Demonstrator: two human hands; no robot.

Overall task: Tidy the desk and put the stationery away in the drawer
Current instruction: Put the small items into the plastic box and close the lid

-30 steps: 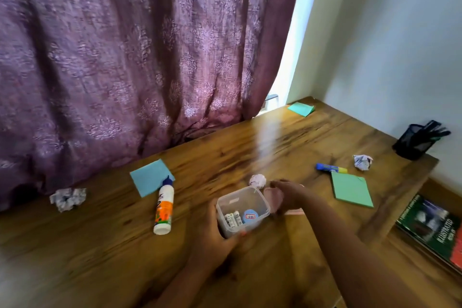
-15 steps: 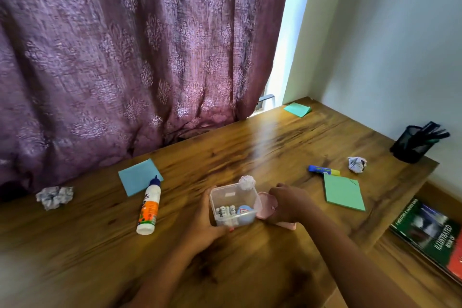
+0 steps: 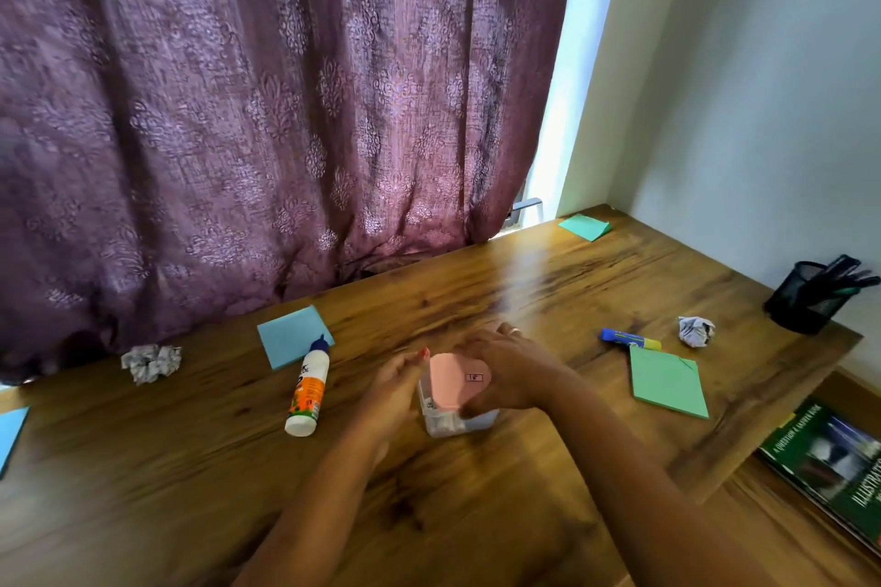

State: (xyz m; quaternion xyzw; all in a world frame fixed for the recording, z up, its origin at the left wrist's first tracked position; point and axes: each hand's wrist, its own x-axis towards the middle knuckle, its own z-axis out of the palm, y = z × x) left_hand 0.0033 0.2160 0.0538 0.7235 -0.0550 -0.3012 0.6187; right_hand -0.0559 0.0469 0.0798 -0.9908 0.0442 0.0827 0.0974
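A small clear plastic box (image 3: 448, 423) stands on the wooden desk (image 3: 476, 300), with a pink lid (image 3: 450, 379) lying on top of it. My left hand (image 3: 393, 388) holds the box's left side. Fingers curled over it, my right hand (image 3: 507, 372) holds the lid from the right. A white glue bottle (image 3: 307, 388) lies to the left by a blue sticky pad (image 3: 291, 341). To the right lie a blue and yellow glue stick (image 3: 629, 339) and a green sticky pad (image 3: 666, 384). The small paper ball behind the box is hidden.
Crumpled paper balls lie at the left (image 3: 151, 362) and at the right (image 3: 696, 331). A black mesh pen holder (image 3: 805, 300) stands at the far right corner. Another green pad (image 3: 584, 226) lies at the back, a blue one (image 3: 10, 434) at the left edge. A book (image 3: 829, 462) lies on a lower surface.
My right hand has brought the pink lid from beside the box onto its top. The box's contents are now covered. My left hand stays on the box.
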